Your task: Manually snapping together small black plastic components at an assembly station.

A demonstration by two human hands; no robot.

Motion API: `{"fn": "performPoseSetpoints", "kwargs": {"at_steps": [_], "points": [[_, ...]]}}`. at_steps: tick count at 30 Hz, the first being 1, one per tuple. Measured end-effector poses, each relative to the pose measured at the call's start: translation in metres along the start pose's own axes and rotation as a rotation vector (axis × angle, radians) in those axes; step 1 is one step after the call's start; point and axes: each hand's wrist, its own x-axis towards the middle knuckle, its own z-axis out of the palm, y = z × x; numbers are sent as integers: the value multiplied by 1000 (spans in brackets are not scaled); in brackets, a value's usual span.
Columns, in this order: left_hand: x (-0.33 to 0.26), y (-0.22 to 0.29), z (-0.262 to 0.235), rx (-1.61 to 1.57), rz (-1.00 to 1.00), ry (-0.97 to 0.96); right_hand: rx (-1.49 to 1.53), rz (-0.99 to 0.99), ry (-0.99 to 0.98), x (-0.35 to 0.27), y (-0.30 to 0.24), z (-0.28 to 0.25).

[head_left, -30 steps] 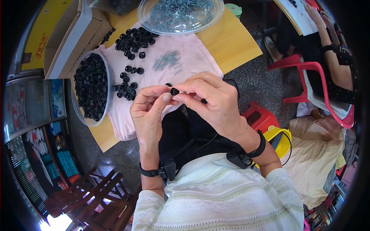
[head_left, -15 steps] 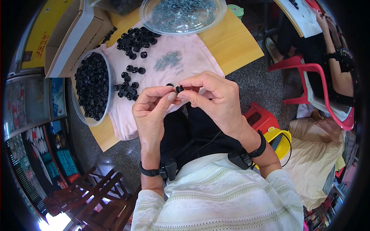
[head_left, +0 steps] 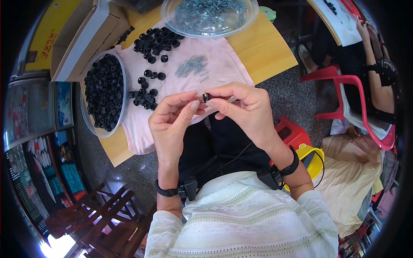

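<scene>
My right hand [head_left: 247, 112] pinches a small black plastic part [head_left: 206, 97] between thumb and fingertips, above my lap. Just left of it, the thumb and forefinger of my left hand [head_left: 173, 118] are closed on a small, thin, silvery piece that is too tiny to make out well. The two sets of fingertips nearly meet. Beyond the hands, several thin grey metal pins [head_left: 192, 66] lie on a pink cloth [head_left: 215, 56]. Loose black plastic parts form a larger pile [head_left: 157, 43] and a smaller cluster [head_left: 145, 96] on the same cloth.
A clear tub [head_left: 126, 92] full of black parts stands at the left, beside an open cardboard box [head_left: 84, 43]. At the far edge sits a clear bowl [head_left: 254, 15] of metal pins. Right of me are a red stool [head_left: 297, 133], a pink chair [head_left: 363, 94] and another person's arm [head_left: 380, 88].
The black part has turned and now sits in my right fingertips, with the thin silvery piece showing at my left fingertips. The table has shifted slightly in view.
</scene>
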Motion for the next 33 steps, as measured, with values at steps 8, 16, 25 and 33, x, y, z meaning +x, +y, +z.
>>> {"fn": "performPoseSetpoints", "kwargs": {"at_steps": [8, 16, 25, 33], "points": [[1, 8, -7, 764, 325, 164, 422, 237, -6, 6, 2, -15], [7, 0, -9, 1177, 469, 15, 845, 418, -147, 9, 18, -33], [11, -3, -9, 1262, 466, 12, 969, 439, -173, 8, 20, -37], [11, -4, -12, 1162, 421, 12, 880, 396, -129, 7, 20, -36]]}}
